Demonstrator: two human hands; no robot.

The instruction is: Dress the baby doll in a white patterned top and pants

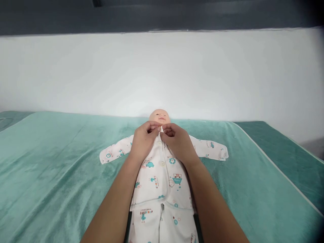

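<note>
A baby doll (160, 114) lies on its back, dressed in a white printed baby top (152, 182) and matching trousers (149, 226). Just below the doll's chin, my left hand (144, 139) pinches one side of the top's collar. Opposite it, my right hand (178, 140) has its fingertips closed on the other side of the collar, almost touching the left fingers. Lower down, the front edges of the top run down the middle, with pale buttons (162, 164) showing. Both sleeves (212, 150) stretch out sideways. My fingers hide the collar's fastening.
A green plush blanket (63, 162) with some wrinkles covers the surface under the doll. Darker green cloth (286, 148) shows at the right. Behind the doll's head rises a white wall (162, 71), with a dark band (162, 17) above it.
</note>
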